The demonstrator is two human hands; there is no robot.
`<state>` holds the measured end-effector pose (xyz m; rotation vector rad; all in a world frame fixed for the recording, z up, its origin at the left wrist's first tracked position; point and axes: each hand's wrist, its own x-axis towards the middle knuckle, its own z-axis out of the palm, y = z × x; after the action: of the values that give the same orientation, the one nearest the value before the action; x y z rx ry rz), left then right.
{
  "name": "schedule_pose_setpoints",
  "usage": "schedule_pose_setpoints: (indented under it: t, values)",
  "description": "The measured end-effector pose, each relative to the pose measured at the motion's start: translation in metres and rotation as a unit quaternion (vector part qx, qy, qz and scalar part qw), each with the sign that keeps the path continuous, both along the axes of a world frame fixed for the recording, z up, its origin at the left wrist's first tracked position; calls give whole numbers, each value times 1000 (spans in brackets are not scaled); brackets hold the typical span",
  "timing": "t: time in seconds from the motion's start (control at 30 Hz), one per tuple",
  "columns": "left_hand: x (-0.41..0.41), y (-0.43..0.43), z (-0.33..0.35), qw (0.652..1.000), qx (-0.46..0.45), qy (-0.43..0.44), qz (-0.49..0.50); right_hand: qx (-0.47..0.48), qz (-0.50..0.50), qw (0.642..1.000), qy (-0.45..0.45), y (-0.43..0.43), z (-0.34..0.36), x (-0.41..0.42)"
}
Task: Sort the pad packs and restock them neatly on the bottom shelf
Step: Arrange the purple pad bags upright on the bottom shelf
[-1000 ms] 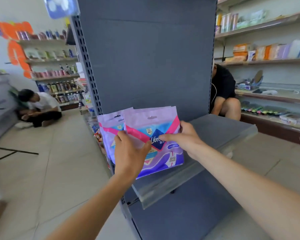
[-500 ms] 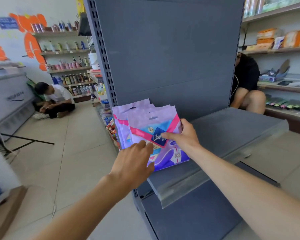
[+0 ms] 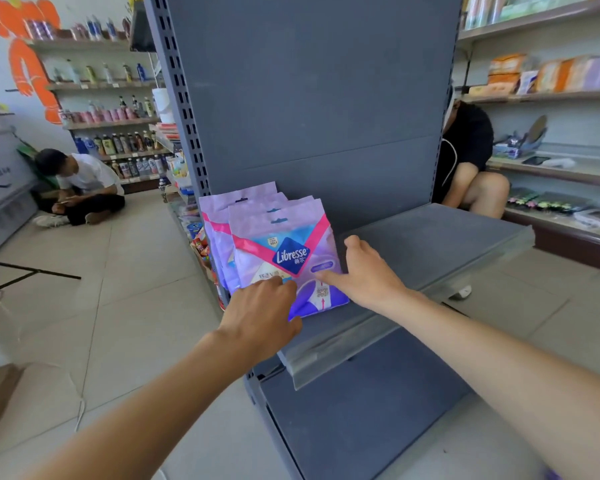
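- We see a bunch of purple pad packs (image 3: 278,251) standing upright at the left end of the grey shelf (image 3: 430,244), leaning toward the grey back panel (image 3: 309,98).
- Several packs overlap front to back; the front one reads "Libresse".
- Our left hand (image 3: 260,313) sits at about 7 o'clock of the front pack, fingers loosely curled, tips touching its lower face without gripping.
- Our right hand (image 3: 364,271) lies at 4 o'clock of the pack, fingers spread and released, index tip on its lower right corner, thumb beside the pack's right edge.
- The shelf right of the packs holds nothing else.
- A person sits on the floor (image 3: 125,271) at 9 o'clock.
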<state>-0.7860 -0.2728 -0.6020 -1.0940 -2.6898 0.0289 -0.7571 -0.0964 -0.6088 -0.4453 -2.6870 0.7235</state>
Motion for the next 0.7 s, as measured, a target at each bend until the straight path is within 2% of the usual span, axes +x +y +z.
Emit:
schedule_pose_setpoints:
  t: [0.13, 0.2, 0.43, 0.57, 0.7]
  values:
    - [18, 21, -7, 1000, -6, -20, -16, 113, 24, 988, -99, 16, -8, 58]
    - [31, 39, -13, 999, -13, -32, -34, 129, 25, 981, -143, 30, -15, 89]
    - [97, 124, -40, 986, -8, -73, -147, 92, -34, 946, -308, 101, -53, 205]
    - [144, 187, -68, 969, -49, -108, -216, 27, -111, 932, -345, 142, -72, 288]
    - [191, 240, -100, 950, -101, -149, -257, -65, -204, 898, -385, 173, -118, 361]
